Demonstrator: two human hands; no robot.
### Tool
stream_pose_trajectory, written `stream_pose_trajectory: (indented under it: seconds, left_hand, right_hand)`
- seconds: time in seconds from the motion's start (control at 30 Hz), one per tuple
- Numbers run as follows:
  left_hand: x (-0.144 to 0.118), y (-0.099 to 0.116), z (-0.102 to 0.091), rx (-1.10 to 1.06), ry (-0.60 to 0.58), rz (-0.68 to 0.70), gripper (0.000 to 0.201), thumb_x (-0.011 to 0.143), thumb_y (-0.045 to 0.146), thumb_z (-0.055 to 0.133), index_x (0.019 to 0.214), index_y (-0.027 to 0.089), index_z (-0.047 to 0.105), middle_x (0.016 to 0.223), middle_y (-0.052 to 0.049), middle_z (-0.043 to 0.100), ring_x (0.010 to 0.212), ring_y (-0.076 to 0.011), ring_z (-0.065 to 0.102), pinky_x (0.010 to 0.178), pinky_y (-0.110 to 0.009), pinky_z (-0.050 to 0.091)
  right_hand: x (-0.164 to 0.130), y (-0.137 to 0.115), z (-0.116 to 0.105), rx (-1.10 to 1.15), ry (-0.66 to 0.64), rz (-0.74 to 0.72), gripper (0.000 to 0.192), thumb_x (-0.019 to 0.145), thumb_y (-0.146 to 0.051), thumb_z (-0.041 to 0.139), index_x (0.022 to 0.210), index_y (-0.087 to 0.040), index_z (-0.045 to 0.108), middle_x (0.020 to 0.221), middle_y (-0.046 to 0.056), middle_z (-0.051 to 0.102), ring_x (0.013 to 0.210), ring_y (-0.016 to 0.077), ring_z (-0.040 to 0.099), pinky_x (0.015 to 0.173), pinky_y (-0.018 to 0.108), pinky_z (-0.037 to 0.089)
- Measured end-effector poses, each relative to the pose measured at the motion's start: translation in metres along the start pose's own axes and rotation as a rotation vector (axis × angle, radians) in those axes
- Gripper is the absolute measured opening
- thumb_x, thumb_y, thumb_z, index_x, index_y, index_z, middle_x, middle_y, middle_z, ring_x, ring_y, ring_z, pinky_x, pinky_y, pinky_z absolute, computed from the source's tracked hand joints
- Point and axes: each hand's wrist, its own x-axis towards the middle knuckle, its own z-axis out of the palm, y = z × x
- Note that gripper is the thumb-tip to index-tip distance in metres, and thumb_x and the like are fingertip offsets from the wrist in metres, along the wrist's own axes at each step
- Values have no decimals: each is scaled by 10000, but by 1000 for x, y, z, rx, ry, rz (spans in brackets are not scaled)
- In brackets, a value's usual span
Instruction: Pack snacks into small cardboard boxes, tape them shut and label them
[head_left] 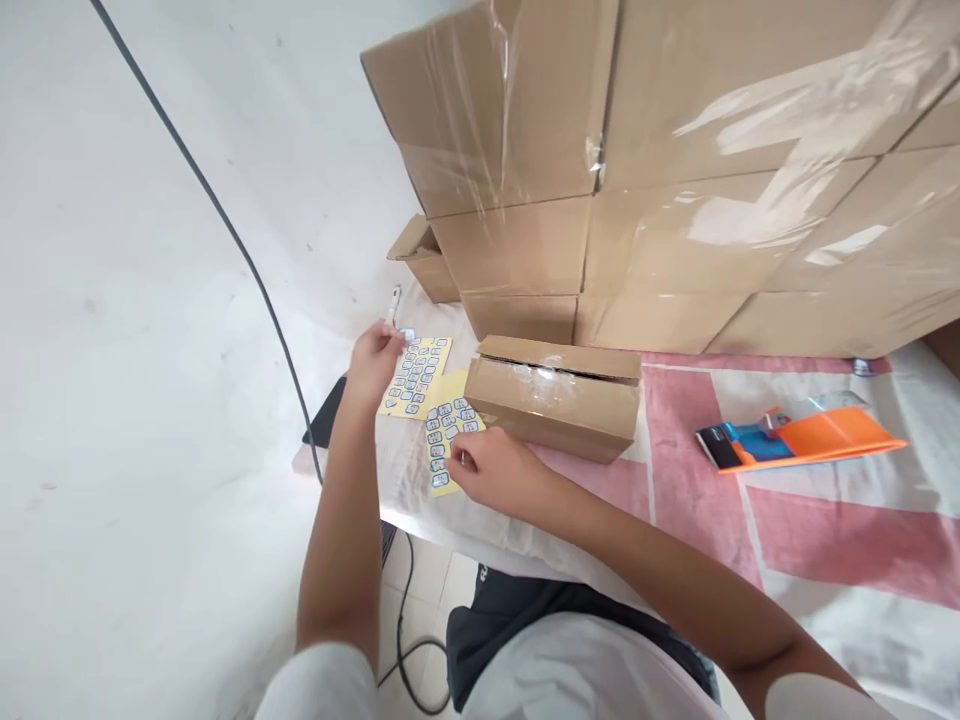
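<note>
At the top left corner of a yellow sticker sheet [395,407], my left hand [373,362] is closed in a pinch. A small white sticker with a blue edge [407,335] shows at its fingertips. A second yellow sheet [450,487] with rows of similar stickers lies nearer to me, slightly overlapping the first. My right hand [499,470] is curled over this sheet's right side, thumb and finger together; whatever is between them is hidden. Just beyond that hand lies a long cardboard box [555,400], its top seam taped.
Behind stands a tall stack of plastic-wrapped cartons [517,240]. A small open box [431,270] and a white cutter-like tool [394,303] lie at the back left. An orange and blue tape dispenser [802,440] rests rightward on the cloth. A black cable [247,258] hangs at left.
</note>
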Motion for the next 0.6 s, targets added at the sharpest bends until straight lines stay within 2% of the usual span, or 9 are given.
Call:
stream_pose_trajectory:
  seconds: [0.07,0.13,0.2,0.27,0.33,0.43,0.5,0.6]
  left_hand:
    - [-56,7,-20,-65,24,43,154,932,313,618,856,181,633,831,-8,693,849,-161,681,801,-286,544]
    - [-115,11,-27,-164,85,83,171,890,363,701,873,201,651,870,-5,713,859,-159,686,790,-270,535]
    - [-164,14,-20,-205,83,124,140,874,339,736,917,220,676,888,2,728,840,-152,682,766,-259,529]
    - [-195,20,0,-258,-13,199,84,892,294,721,940,233,689,887,4,734,847,-154,686,767,-260,533]
    - [-210,30,25,-321,-142,289,27,920,261,685,933,238,689,867,4,731,858,-156,689,770,-261,536]
    - [-218,48,59,-361,-287,384,37,942,238,652,923,239,684,829,7,719,805,-143,675,730,-248,529]
    - [-223,58,75,-361,-354,449,49,946,229,642,924,239,684,825,9,721,771,-136,670,708,-241,525]
    - [-233,66,89,-329,-421,557,63,951,219,628,938,246,684,850,13,738,776,-134,686,707,-238,526]
  right_hand:
    - [-14,-11,-15,169,152,-23,267,953,-365,605,1135,-188,687,819,5,712,680,123,574,634,248,378]
    - [-34,-17,-31,258,236,-55,418,944,-443,648,1283,-199,645,837,-9,708,656,111,552,628,244,387]
    - [-60,-15,-45,272,256,-113,340,946,-420,663,1206,-204,701,800,-16,697,645,103,542,620,238,387]
    - [-89,-6,-55,242,301,-163,182,967,-318,636,1026,-190,751,750,-15,680,636,93,532,622,230,391]
    - [-119,9,-61,195,379,-188,160,973,-230,607,930,-183,754,716,-17,663,613,82,512,613,221,388]
    - [-155,30,-62,177,469,-157,106,954,-230,652,959,-194,752,704,-29,660,569,70,477,576,205,380]
    - [-172,41,-59,196,513,-116,99,948,-252,670,968,-192,746,722,-27,671,557,65,475,556,198,377]
    - [-187,56,-53,192,599,-86,142,966,-209,616,885,-178,728,719,-16,668,580,71,518,561,194,385]
